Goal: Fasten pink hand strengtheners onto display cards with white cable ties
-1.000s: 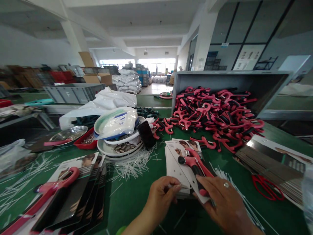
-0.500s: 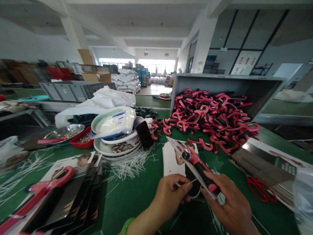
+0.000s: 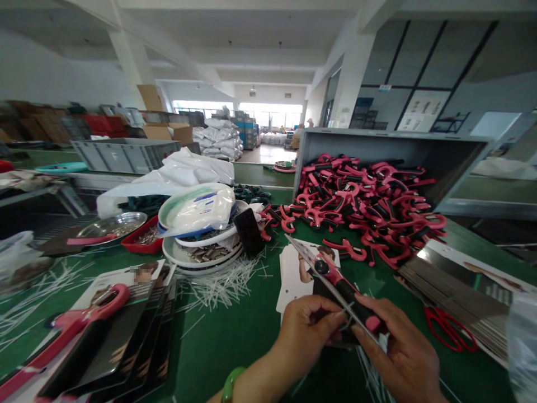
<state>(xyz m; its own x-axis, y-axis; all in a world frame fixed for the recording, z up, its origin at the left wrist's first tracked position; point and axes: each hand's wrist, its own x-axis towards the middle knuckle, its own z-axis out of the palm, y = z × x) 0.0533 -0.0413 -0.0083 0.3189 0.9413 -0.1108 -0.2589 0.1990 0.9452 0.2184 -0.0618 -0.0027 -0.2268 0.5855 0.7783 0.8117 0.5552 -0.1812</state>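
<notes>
1. The pink-and-black hand tool with a round dark knob (image 3: 346,291) lies against the right-hand face of a thin, stiff printed card (image 3: 307,258), above a stack of white-backed cards (image 3: 289,282).
2. The tool's long axis slants from the knob, far and left, to its near pink tip at lower right, roughly along the card's edge.
3. The right hand (image 3: 398,341) is nearer the tool, pinching it and the card together at their near end between thumb and fingers.
4. The left hand (image 3: 312,324) is on the card's other side, its thumb and forefinger pressed together on a thin white plastic tie (image 3: 348,313). The tie crosses the card's slant near the tool's lower handle; whether its loop is closed cannot be told.
5. Writing: a large pale "F" marks the grey plastic crate (image 3: 142,157) at far left. The clear plastic bag (image 3: 205,210) on the stacked bowls bears blue print, and the printed cards at right (image 3: 457,277) carry small lines; neither is legible. No brand can be read.
</notes>
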